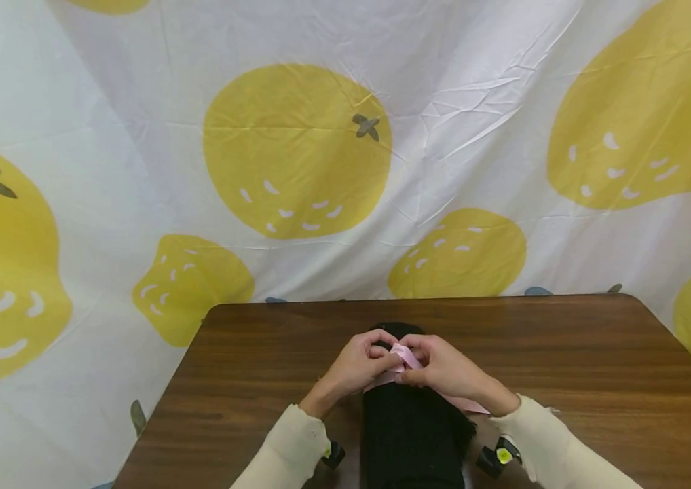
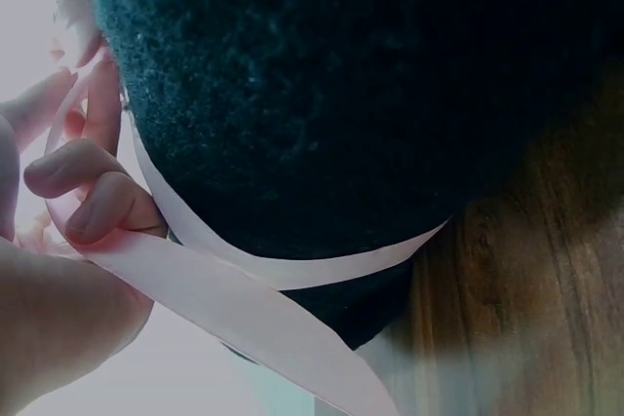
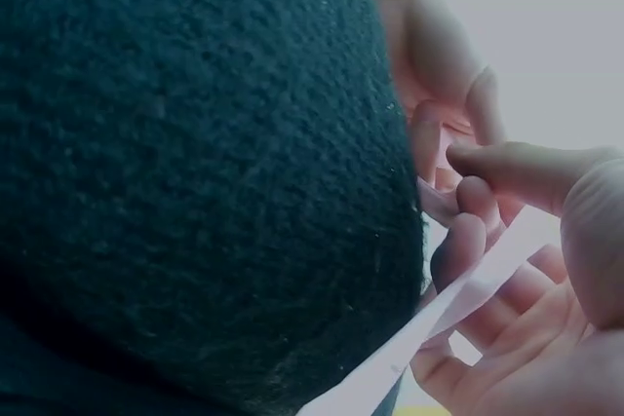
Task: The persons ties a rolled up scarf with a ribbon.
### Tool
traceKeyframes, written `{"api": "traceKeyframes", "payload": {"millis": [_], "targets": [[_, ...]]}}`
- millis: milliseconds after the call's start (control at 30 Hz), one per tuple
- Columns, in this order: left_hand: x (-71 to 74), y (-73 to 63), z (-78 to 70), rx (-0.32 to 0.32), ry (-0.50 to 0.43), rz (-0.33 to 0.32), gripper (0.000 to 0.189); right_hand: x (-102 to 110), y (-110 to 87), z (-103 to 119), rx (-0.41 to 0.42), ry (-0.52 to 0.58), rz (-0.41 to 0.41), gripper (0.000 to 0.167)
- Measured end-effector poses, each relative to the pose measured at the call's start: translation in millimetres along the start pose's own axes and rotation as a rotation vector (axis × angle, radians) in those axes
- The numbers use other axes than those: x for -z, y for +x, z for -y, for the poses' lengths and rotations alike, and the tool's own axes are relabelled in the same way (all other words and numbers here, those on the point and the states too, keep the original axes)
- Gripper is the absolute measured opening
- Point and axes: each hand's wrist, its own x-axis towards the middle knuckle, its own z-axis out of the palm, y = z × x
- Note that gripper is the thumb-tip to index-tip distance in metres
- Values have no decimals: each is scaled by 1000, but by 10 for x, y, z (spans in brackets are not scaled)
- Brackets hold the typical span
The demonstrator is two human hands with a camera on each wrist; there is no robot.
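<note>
A folded black scarf point(image 1: 409, 431) with fringe on its right side lies lengthwise on the table. Around its far part runs a pink ribbon point(image 1: 408, 356), seen in the left wrist view as a band point(image 2: 292, 271) hugging the fuzzy cloth. My left hand point(image 1: 359, 365) pinches the ribbon on top of the scarf between thumb and fingers. Right beside it, fingertips almost meeting, my right hand point(image 1: 446, 368) also pinches the ribbon. One loose ribbon tail point(image 2: 234, 311) hangs below the left fingers; another stretch point(image 3: 390, 358) crosses the right hand. The fingers partly hide the crossing.
The brown wooden table point(image 1: 272, 380) ends at a straight far edge with rounded corners. Behind it hangs a white cloth point(image 1: 468, 81) printed with yellow fruit. Small black devices sit at the left wrist point(image 1: 334, 455) and right wrist point(image 1: 492, 460).
</note>
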Motion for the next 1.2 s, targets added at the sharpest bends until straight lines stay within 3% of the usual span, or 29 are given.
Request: {"api": "traceKeyframes", "payload": {"millis": [200,533,1067,1200], "targets": [[-9,-12,-2,15,-15,-12,19,-69,-17,10,-3,14,-51,24],[-8,-8,7,20,-24,-25,19,-101,-9,-43,124,-333,-221,22],[-34,-1,28,5,-83,-98,24,-126,-13,-70,235,-416,-325,17],[-45,-15,15,-28,-18,-134,23,-128,-19,-64,253,-436,-343,19]]}}
